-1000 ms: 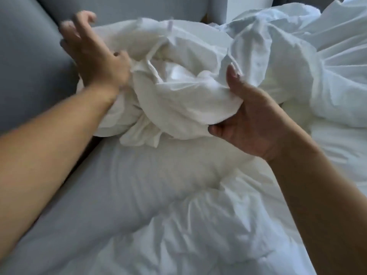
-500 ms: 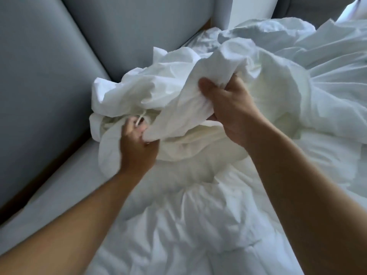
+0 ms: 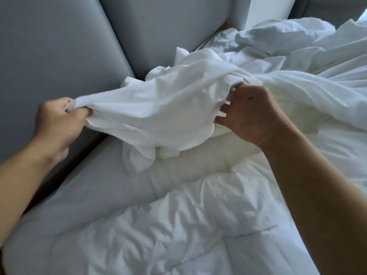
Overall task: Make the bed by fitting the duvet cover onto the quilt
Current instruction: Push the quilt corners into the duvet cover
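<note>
Since half a second ago, my left hand (image 3: 59,120) has pulled outward toward the grey headboard (image 3: 59,46), stretching the duvet cover (image 3: 158,108) taut between both hands. Left hand clenches a gathered corner; right hand (image 3: 250,114) clutches bunched fabric opposite. Crumpled quilt (image 3: 178,225) lies below both hands on the bed. Step in hand, by my judgement: locating the cover's opening. Next: spread the edge and find the quilt corner.

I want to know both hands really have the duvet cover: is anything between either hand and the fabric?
Nothing visible. The left hand grips one bunched end of the duvet cover, and the right hand grips it directly too.
</note>
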Demonstrator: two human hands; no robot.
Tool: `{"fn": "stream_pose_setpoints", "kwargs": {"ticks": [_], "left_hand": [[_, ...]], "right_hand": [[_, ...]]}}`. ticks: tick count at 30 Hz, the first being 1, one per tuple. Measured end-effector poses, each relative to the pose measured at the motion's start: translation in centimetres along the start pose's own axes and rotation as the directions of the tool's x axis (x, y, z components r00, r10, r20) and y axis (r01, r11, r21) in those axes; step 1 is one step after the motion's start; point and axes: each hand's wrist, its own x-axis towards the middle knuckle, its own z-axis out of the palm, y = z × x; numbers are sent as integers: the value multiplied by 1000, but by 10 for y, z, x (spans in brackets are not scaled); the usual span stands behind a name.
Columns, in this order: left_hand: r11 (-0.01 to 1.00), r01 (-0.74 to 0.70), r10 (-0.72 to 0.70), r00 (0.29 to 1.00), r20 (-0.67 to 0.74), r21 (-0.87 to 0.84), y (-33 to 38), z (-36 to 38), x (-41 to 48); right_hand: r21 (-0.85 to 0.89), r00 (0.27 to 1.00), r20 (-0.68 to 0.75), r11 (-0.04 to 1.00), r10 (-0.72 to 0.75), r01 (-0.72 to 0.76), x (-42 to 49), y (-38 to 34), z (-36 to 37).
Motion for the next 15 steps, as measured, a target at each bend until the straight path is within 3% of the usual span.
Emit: {"fn": "stream_pose_setpoints", "kwargs": {"ticks": [2,4,6,9,11,13,15], "left_hand": [[993,8,-12,1000,-29,-120,19,6,-11],[955,96,-77,994,78,-281,29,15,-22],[933,161,-122,983,140,-323,30,23,-36],[999,-25,25,1000,6,-35,28,11,-46],[936,-233,249,968,-30,262,34,-9,-49],[828,-406,461,886,-55,386,45,-30,-51],[785,-505,576,809,-119,359,56,-46,-52]], "right_hand": [[-42,997,-67,999,-22,20,-3,12,3],[-35,992,-122,999,-38,34,-2,25,3],[-6,984,-173,999,-33,32,-2,41,6],[-38,897,-429,994,-105,98,-2,68,15],[-33,844,-518,990,-137,140,-5,83,18],[41,877,-471,990,-99,134,-10,99,19],[101,933,-357,991,-45,86,-19,112,20]]}}
